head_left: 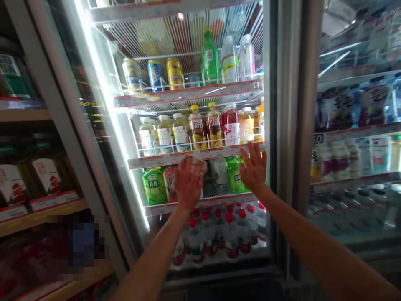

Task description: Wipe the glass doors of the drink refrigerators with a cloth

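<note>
My left hand [189,184] is closed on a crumpled, pale cloth [198,165], just below the front edge of the middle shelf [166,159]. Behind it are a green jug [154,186] and a red-labelled one, partly covered by the hand. My right hand [254,169] holds nothing; its fingers are spread near the right end of the same shelf edge, and whether they touch it I cannot tell. Green-labelled bottles [234,174] stand behind that hand. Above the edge, juice and tea bottles [197,127] line the shelf behind a low wire rail.
Cans [156,76] and a green bottle [210,58] occupy the upper shelf. Several red-capped water bottles [230,234] stand at the bottom. A bright light strip [102,88] runs down the left side, a metal door frame [290,125] down the right. Wooden shelves [62,211] hold goods at left.
</note>
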{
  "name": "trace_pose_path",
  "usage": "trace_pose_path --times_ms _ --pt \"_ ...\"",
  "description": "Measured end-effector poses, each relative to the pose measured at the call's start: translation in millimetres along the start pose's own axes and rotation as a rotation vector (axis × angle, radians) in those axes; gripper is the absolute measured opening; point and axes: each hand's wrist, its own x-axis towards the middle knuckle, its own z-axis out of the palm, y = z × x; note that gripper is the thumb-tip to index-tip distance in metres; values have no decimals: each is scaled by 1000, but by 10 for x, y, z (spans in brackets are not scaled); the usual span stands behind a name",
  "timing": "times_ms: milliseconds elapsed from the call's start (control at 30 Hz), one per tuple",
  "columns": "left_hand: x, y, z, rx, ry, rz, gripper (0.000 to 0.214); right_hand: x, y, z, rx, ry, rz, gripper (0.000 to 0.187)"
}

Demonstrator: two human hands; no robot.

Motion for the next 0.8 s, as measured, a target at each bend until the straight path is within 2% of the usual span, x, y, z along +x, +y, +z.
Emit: trace_pose_path --times_ms 67,133,167,200,267,300,333,367,500,567,633,733,767,800 --pt "-174 132 19 -30 -139 202 34 2 -1 -5 4 5 3 57" --pt "-299 51 -29 -20 -190 295 35 1 2 -6 2 7 0 57" --pt "-332 -59 -71 -1 -165 262 37 -1 4 -4 -3 6 -1 58" --pt "-344 -191 -117 24 -100 167 39 -4 6 0 -8 6 -3 58" --pt "-321 -420 -185 69 47 -104 44 -10 7 9 -21 4 -1 58" --pt "-300 -477 -195 84 103 -213 46 -13 6 14 -29 2 5 58" --pt "-281 -480 -184 90 127 -266 47 -16 6 19 -36 0 11 58" --pt "-269 -434 -155 85 123 -259 47 -18 6 23 -42 -2 14 58" --pt "-312 -100 -9 14 -45 53 40 -22 14 28 -49 -15 15 58" --pt "-351 -126 -26 1 -84 116 37 -23 20 26 -47 -23 15 59" --pt "-367 -353 -125 24 -52 14 37 -22 21 25 -47 -31 18 59" --pt "-327 -789 -295 106 119 -369 42 -19 12 25 -46 -27 23 58" --pt "-303 -871 -322 127 181 -453 44 -18 9 26 -46 -24 26 58" --pt "-279 -896 -323 135 223 -479 45 -17 5 27 -45 -22 28 58"
